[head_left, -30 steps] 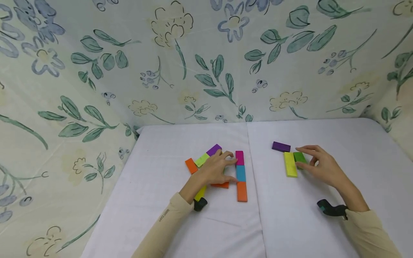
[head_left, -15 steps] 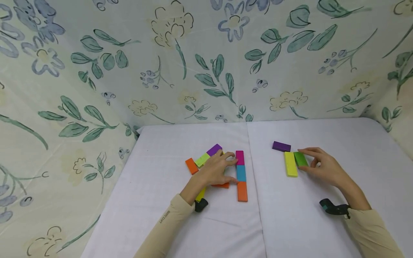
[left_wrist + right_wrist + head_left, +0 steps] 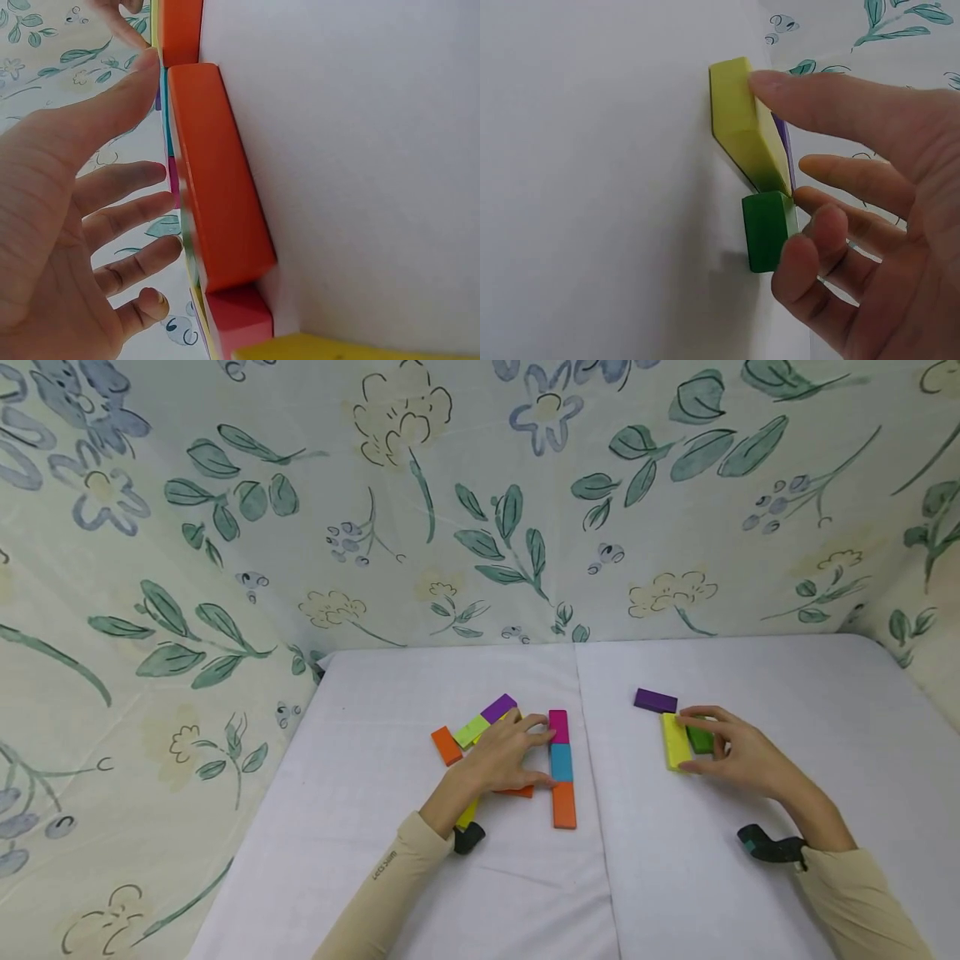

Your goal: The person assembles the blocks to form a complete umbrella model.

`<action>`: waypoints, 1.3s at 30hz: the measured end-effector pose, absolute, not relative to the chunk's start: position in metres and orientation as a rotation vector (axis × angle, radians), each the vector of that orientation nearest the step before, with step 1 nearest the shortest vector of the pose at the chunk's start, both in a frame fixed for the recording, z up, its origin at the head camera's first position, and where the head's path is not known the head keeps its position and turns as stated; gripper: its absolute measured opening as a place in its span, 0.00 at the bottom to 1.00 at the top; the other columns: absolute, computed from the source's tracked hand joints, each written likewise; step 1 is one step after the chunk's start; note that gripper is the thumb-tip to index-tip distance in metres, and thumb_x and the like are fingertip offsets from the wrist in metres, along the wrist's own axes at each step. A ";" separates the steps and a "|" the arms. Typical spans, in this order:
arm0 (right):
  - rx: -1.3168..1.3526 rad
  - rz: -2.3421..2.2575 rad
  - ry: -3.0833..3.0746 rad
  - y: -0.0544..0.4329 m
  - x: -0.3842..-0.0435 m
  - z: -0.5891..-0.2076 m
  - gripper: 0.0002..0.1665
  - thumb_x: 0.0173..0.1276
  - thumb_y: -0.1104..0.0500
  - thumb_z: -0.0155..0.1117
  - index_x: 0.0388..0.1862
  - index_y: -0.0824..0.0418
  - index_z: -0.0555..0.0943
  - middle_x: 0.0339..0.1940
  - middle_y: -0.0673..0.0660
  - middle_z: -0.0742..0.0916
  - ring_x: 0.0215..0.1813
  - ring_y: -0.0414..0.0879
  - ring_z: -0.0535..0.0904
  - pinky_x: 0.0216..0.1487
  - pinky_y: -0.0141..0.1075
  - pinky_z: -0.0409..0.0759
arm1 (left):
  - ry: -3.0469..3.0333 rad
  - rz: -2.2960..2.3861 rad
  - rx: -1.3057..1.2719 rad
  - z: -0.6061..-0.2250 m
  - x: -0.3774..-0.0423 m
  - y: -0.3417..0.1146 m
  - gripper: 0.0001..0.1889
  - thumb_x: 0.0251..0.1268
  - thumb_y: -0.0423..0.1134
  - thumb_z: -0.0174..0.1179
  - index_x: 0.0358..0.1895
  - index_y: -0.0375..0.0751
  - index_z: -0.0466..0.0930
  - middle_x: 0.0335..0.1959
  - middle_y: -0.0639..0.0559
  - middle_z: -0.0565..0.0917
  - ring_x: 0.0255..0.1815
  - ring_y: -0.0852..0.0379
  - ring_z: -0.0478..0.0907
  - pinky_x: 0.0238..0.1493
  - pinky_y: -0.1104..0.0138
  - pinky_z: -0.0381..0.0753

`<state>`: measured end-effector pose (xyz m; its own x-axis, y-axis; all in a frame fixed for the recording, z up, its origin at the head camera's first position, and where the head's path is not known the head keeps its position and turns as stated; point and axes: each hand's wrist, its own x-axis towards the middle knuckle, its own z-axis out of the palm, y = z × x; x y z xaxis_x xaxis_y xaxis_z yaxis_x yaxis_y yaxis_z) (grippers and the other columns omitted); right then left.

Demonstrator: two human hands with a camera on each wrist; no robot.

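Observation:
My right hand (image 3: 738,752) bends over a yellow block (image 3: 673,743), pinching it lengthwise with the thumb by its near end and fingertips by its far end. Against the yellow block's right side lies a green block (image 3: 766,232), partly covered by the fingers in the head view. My left hand (image 3: 498,756) spreads over a loose group of blocks. Its index finger and thumb tips reach the left side of a straight column made of a magenta block (image 3: 558,727), a blue block (image 3: 561,763) and an orange block (image 3: 564,805); firm contact cannot be seen.
A dark purple block (image 3: 656,701) lies behind the yellow one. Around the left hand lie another orange block (image 3: 447,746), a lime block (image 3: 471,731), a purple block (image 3: 498,707) and a pink block (image 3: 240,315). A floral cloth (image 3: 465,602) rises behind the white table (image 3: 375,860).
My right hand has let go of the green block, after it turned slightly, and shifted left to the yellow block. My left hand stays almost still.

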<state>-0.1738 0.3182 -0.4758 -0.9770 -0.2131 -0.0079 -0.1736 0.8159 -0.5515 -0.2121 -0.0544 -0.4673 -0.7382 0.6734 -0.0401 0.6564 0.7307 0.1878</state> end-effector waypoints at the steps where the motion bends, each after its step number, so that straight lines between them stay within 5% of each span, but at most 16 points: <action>1: -0.320 -0.879 2.925 0.318 -0.173 -0.476 0.44 0.55 0.54 0.83 0.70 0.63 0.78 0.68 0.64 0.74 0.31 0.40 0.67 0.29 0.32 0.63 | 2.823 0.248 1.087 -0.467 -0.212 -0.054 0.40 0.59 0.67 0.69 0.73 0.54 0.75 0.74 0.55 0.73 0.56 0.56 0.67 0.47 0.70 0.68; 9: -0.419 -0.953 2.962 0.318 -0.173 -0.479 0.43 0.51 0.56 0.86 0.67 0.65 0.80 0.67 0.64 0.75 0.29 0.36 0.67 0.28 0.30 0.64 | 2.824 0.313 1.096 -0.466 -0.213 -0.057 0.36 0.62 0.64 0.69 0.71 0.53 0.78 0.74 0.54 0.74 0.55 0.56 0.67 0.47 0.70 0.70; 14: -0.485 -1.016 2.971 0.312 -0.173 -0.482 0.42 0.49 0.56 0.87 0.64 0.66 0.82 0.65 0.65 0.76 0.28 0.35 0.67 0.28 0.29 0.66 | 2.845 0.398 1.029 -0.465 -0.214 -0.063 0.31 0.67 0.59 0.68 0.70 0.52 0.79 0.73 0.53 0.74 0.64 0.53 0.70 0.60 0.65 0.78; 20: -0.531 -0.978 2.886 0.308 -0.171 -0.477 0.42 0.52 0.59 0.85 0.67 0.63 0.80 0.70 0.65 0.73 0.31 0.37 0.69 0.30 0.29 0.69 | 2.835 0.536 0.954 -0.464 -0.213 -0.075 0.31 0.69 0.56 0.67 0.72 0.52 0.77 0.73 0.52 0.74 0.72 0.49 0.69 0.74 0.55 0.72; 27: -0.638 -0.922 2.816 0.313 -0.168 -0.473 0.40 0.54 0.75 0.75 0.68 0.60 0.80 0.72 0.65 0.71 0.36 0.37 0.71 0.32 0.28 0.72 | 2.861 0.645 0.835 -0.457 -0.213 -0.095 0.27 0.70 0.48 0.68 0.70 0.49 0.79 0.70 0.51 0.77 0.64 0.52 0.69 0.60 0.60 0.81; 39: -0.663 -0.978 2.882 0.303 -0.167 -0.479 0.30 0.49 0.60 0.87 0.54 0.56 0.90 0.50 0.56 0.77 0.35 0.39 0.68 0.33 0.29 0.68 | 2.913 0.656 0.686 -0.455 -0.217 -0.106 0.27 0.67 0.43 0.71 0.68 0.45 0.80 0.63 0.47 0.79 0.62 0.50 0.71 0.61 0.57 0.81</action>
